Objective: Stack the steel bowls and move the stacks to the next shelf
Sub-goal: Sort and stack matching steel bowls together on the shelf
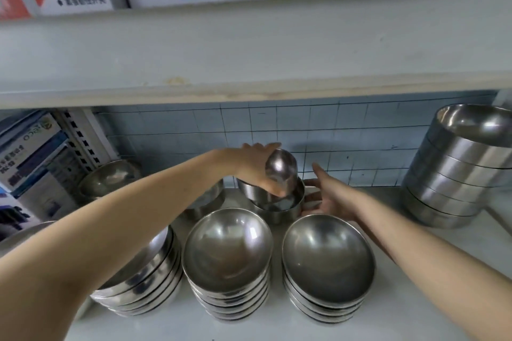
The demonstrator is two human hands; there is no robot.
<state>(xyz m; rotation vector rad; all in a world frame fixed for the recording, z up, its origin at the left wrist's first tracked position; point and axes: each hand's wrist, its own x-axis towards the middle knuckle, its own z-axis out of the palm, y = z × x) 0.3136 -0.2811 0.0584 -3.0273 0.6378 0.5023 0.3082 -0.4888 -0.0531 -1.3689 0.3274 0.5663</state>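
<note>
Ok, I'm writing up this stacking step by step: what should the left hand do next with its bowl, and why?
Probably lower the tilted bowl level into the lower bowl beneath it. The left hand grips it just above that rim, and the open right hand sits beside the lower bowl, seemingly to steady it.

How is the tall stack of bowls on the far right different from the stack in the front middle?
The far-right stack has straight, drum-like sides; the front middle stack holds rounded bowls with flaring rims. The far-right stack stands taller and further back; the front middle stack is lower and nearer. Both are shiny steel, nested open side up.
</note>
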